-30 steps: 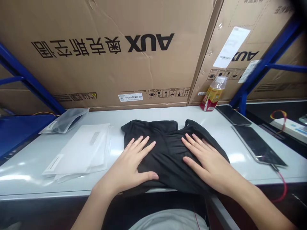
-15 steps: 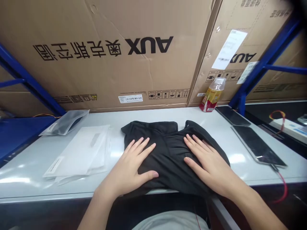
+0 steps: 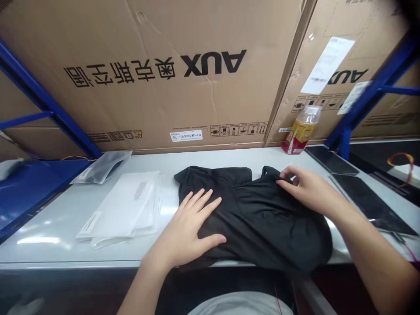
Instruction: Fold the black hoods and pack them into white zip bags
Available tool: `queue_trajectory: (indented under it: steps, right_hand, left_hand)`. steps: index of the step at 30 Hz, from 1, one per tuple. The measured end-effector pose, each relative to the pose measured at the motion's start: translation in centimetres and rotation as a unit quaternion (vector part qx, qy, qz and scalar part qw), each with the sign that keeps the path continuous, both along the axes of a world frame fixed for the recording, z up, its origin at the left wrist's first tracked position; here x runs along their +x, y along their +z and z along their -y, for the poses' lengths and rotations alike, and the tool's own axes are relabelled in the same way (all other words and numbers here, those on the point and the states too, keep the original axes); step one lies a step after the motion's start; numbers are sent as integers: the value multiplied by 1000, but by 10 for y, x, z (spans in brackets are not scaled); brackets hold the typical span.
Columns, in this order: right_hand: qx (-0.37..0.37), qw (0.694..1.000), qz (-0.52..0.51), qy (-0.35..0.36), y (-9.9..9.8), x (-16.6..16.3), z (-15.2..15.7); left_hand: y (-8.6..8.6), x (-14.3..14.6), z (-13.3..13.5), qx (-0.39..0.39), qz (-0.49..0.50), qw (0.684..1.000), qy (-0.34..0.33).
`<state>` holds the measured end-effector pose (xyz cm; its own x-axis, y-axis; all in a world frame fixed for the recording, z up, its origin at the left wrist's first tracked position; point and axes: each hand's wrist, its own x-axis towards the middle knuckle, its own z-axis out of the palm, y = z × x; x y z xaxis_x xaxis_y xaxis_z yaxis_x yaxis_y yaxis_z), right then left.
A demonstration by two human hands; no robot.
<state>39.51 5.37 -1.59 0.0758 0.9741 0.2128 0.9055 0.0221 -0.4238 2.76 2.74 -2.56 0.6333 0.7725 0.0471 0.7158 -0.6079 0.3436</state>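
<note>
A black cloth garment lies folded and bunched on the pale grey table. My left hand rests flat on its left half, fingers spread, holding nothing. My right hand is at the garment's far right corner, with its curled fingers and thumb pinching the raised fabric there. The garment's lower edge reaches the table's front edge. Part of the cloth is hidden under both hands.
To the left lie a stack of translucent white plastic bags and a grey plastic pouch. A plastic bottle stands at the back right, near dark flat panels. Large AUX cardboard boxes and blue shelf beams line the back.
My right hand has lifted from the garment's middle and moved to its far right corner, taking the fabric there. My left hand stays in place, and the view has shifted slightly.
</note>
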Motion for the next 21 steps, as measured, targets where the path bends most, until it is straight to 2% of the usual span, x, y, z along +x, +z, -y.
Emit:
queue_trajectory:
  steps: [2, 5, 6, 8, 10, 12, 15, 17, 21]
  right_hand:
    - [34, 999, -16, 37, 7, -3, 7]
    - [68, 980, -24, 185, 10, -9, 33]
    - [50, 971, -16, 233, 10, -11, 43]
    - [-15, 959, 5, 283, 9, -13, 61]
    - [-64, 953, 5, 296, 11, -11, 71]
    - [-73, 953, -29, 293, 18, -6, 70]
    - [-63, 967, -60, 238, 31, 0, 56]
    - [-70, 974, -23, 212, 35, 0, 46]
    - [-55, 968, 73, 233, 25, -10, 41]
  left_hand:
    - [0, -1, 0, 0, 5, 1000, -3]
    - [0, -1, 1, -2, 9, 1000, -9]
    - [0, -1, 1, -4, 9, 1000, -10]
    - [1, -3, 2, -6, 9, 1000, -9]
    - [5, -6, 2, 2, 15, 1000, -6]
    - [14, -11, -2, 24, 26, 999, 1]
    - [37, -20, -17, 71, 34, 997, 23]
    - [53, -26, -32, 98, 22, 994, 35]
    - [75, -30, -56, 124, -30, 991, 43]
